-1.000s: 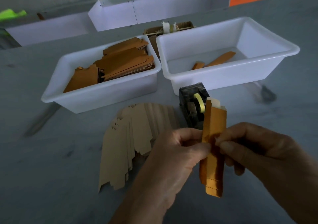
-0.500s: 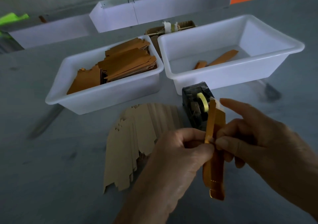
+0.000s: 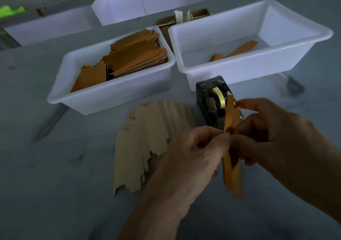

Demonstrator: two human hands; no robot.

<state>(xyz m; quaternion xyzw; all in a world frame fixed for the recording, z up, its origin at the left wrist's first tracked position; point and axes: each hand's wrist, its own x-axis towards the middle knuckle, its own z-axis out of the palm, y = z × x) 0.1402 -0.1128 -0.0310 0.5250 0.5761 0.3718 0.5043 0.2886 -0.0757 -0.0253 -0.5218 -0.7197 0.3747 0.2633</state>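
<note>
While edge-on, cardboard sleeve (image 3: 228,114) between hands (image 3: 193,155) (image 3: 280,138)

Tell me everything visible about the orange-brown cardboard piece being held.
The cardboard piece is a long, narrow orange-brown strip, apparently folded lengthwise, seen nearly edge-on. It is held roughly upright in front of the tape dispenser. The left hand and right hand pinch it near its middle; its lower end is blurred.
</note>
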